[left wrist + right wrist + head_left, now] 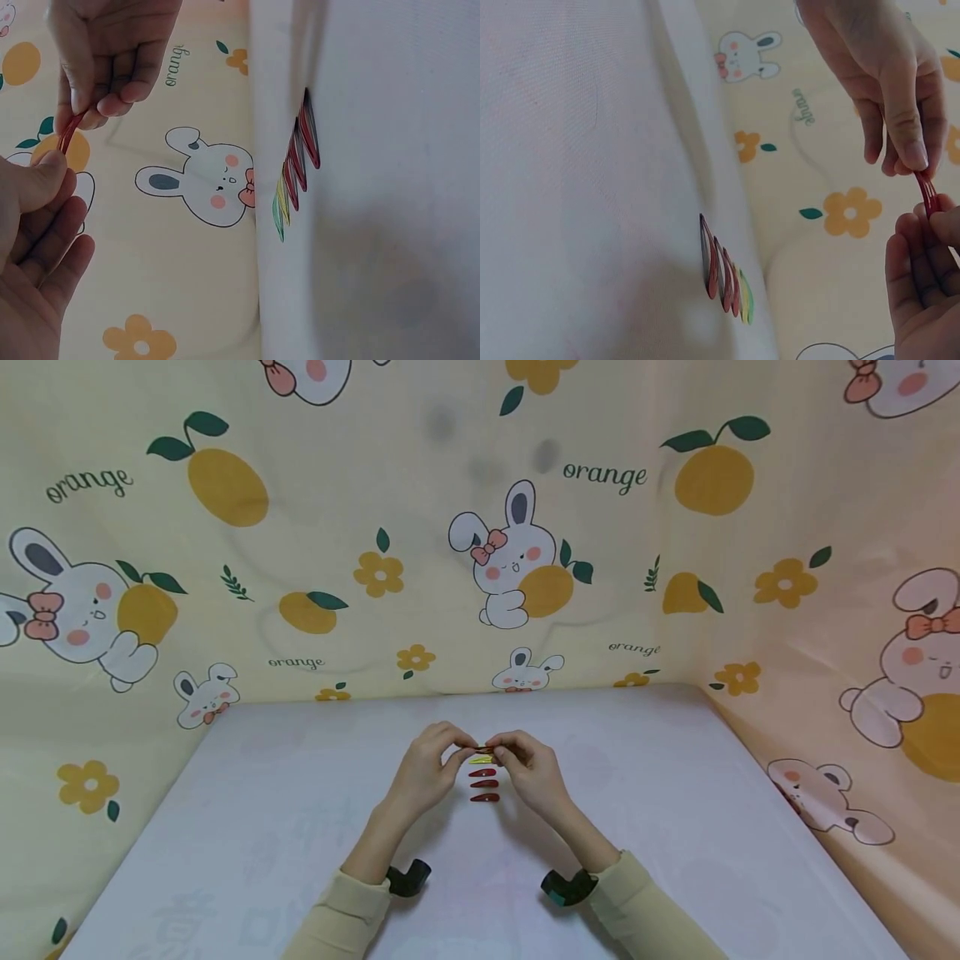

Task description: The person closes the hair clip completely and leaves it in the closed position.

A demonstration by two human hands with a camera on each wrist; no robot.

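Observation:
Over the table, my left hand and right hand meet fingertip to fingertip. Between them they pinch a slim red snap hair clip, each hand gripping one end with thumb and forefinger. Just below the hands lies a column of clips on the table: a yellow clip nearest the fingers, then three red ones, the closest of these to me being a red clip. The wrist views also show a green clip at the far end; the hands largely cover that spot in the head view.
A white cloth covers the table, whose far edge meets a cream curtain printed with rabbits and oranges. The curtain also runs along both sides. Each wrist wears a black camera mount.

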